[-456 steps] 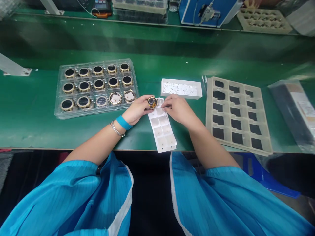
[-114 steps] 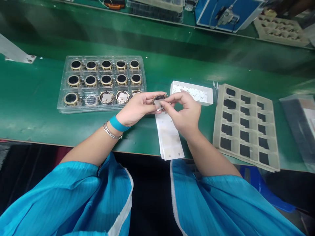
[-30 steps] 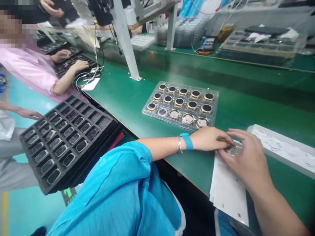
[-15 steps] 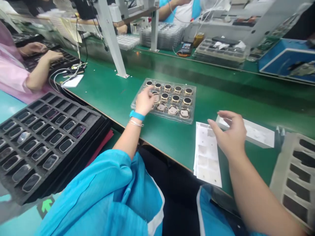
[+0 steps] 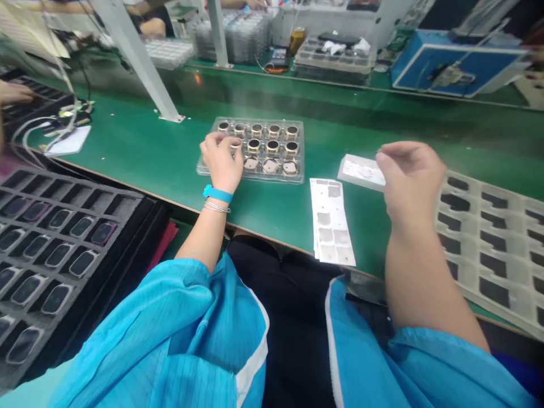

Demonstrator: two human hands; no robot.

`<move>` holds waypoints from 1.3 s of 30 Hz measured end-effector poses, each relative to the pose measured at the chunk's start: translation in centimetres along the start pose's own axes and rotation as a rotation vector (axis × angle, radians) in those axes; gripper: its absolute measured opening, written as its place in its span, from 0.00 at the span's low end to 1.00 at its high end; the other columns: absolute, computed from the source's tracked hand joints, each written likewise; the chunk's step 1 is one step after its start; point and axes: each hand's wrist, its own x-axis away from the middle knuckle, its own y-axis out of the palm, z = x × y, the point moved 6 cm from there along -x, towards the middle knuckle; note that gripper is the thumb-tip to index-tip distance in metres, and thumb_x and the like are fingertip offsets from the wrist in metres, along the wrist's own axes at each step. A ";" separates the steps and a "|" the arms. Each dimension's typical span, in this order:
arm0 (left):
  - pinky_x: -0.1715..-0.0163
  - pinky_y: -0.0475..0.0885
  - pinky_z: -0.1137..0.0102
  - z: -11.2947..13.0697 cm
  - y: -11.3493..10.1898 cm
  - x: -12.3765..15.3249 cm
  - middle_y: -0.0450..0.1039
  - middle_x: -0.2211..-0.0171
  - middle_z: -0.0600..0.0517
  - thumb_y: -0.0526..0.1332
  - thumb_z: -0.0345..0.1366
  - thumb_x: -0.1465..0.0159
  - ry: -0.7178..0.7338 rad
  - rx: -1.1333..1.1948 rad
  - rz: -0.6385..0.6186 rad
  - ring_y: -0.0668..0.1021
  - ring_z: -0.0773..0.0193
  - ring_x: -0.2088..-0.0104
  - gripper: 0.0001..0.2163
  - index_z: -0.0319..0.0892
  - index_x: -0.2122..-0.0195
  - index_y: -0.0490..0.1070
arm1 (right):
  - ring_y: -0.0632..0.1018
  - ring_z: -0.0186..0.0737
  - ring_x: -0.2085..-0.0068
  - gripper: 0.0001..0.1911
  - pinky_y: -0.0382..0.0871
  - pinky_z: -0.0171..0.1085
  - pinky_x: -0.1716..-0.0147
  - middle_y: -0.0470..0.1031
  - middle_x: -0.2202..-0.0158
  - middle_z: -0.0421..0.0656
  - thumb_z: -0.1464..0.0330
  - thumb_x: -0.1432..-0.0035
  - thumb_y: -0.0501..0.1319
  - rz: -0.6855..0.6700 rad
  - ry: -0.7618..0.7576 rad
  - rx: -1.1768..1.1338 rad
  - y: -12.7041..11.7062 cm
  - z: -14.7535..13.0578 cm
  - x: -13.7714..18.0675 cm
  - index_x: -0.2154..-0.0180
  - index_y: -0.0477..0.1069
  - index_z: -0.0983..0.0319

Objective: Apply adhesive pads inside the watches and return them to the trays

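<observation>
My left hand [image 5: 223, 161] is over the left side of a clear plastic tray [image 5: 301, 170], hiding part of it. Its index finger and thumb close on a round gold-rimmed watch case [image 5: 236, 144] in the middle row. More round watch cases [image 5: 272, 146] sit in rows; the front ones show pale undersides. My right hand [image 5: 410, 175] is raised over the right end of a white box [image 5: 359, 171], thumb and index finger pinched. Something tiny and dark shows at those fingertips, too small to name. Printed white sheets [image 5: 332, 224] with grey patches lie between my hands.
A grey foam tray of square watches [image 5: 57, 297] stands at the left. A pale tray with dark slots [image 5: 471, 249] is on the right. A metal post [image 5: 140, 62] rises from the bench. Cables [image 5: 70, 122] and another person's hand [image 5: 17, 92] are at far left.
The view has swung right, showing more of the slotted tray. My right hand has closed from spread fingers to a pinch over the box. My left hand stays at the clear tray.
</observation>
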 end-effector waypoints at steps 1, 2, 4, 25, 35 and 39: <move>0.38 0.58 0.53 2.0 0.8 0.5 0.66 0.46 0.44 0.59 0.34 0.35 0.081 0.058 -0.082 0.63 0.47 0.41 0.08 0.44 0.56 0.75 | 0.79 0.43 0.60 0.03 0.74 0.45 0.57 0.80 0.61 0.45 0.68 0.42 0.65 -0.035 0.049 0.028 -0.7 0.2 0.3 0.64 0.75 0.57; 0.37 0.57 0.53 4.2 2.0 1.1 0.68 0.47 0.44 0.60 0.35 0.35 0.178 0.119 -0.207 0.64 0.48 0.41 0.09 0.45 0.55 0.75 | 0.79 0.41 0.61 0.02 0.74 0.43 0.59 0.80 0.62 0.44 0.70 0.43 0.65 -0.077 0.098 0.070 -1.2 0.4 0.8 0.65 0.76 0.57; 0.36 0.55 0.52 8.5 5.1 2.9 0.69 0.47 0.45 0.63 0.38 0.38 0.370 0.228 -0.512 0.65 0.47 0.40 0.14 0.44 0.51 0.74 | 0.78 0.39 0.64 0.03 0.73 0.41 0.61 0.80 0.64 0.43 0.71 0.45 0.66 -0.192 0.170 0.163 -1.9 1.0 2.4 0.66 0.77 0.58; 0.33 0.29 0.51 12.8 14.7 12.2 0.27 0.28 0.36 0.65 0.57 0.48 0.823 0.001 -1.376 0.35 0.44 0.28 0.58 0.34 0.29 0.28 | 0.74 0.53 0.50 0.08 0.66 0.56 0.48 0.76 0.54 0.47 0.72 0.43 0.62 -0.609 0.102 0.511 2.2 0.7 8.9 0.64 0.80 0.58; 0.33 0.27 0.54 12.9 14.7 12.3 0.26 0.28 0.38 0.67 0.54 0.49 0.785 -0.006 -1.395 0.33 0.45 0.29 0.61 0.33 0.29 0.25 | 0.74 0.51 0.50 0.06 0.68 0.52 0.47 0.74 0.56 0.46 0.72 0.46 0.64 -0.629 0.139 0.428 2.2 1.0 8.3 0.66 0.80 0.57; 0.33 0.27 0.52 12.7 15.0 12.3 0.27 0.27 0.38 0.67 0.56 0.49 0.803 0.066 -1.373 0.34 0.44 0.29 0.60 0.36 0.29 0.26 | 0.75 0.50 0.50 0.07 0.70 0.50 0.49 0.74 0.56 0.46 0.71 0.47 0.65 -0.619 0.162 0.431 2.2 1.1 8.3 0.65 0.80 0.58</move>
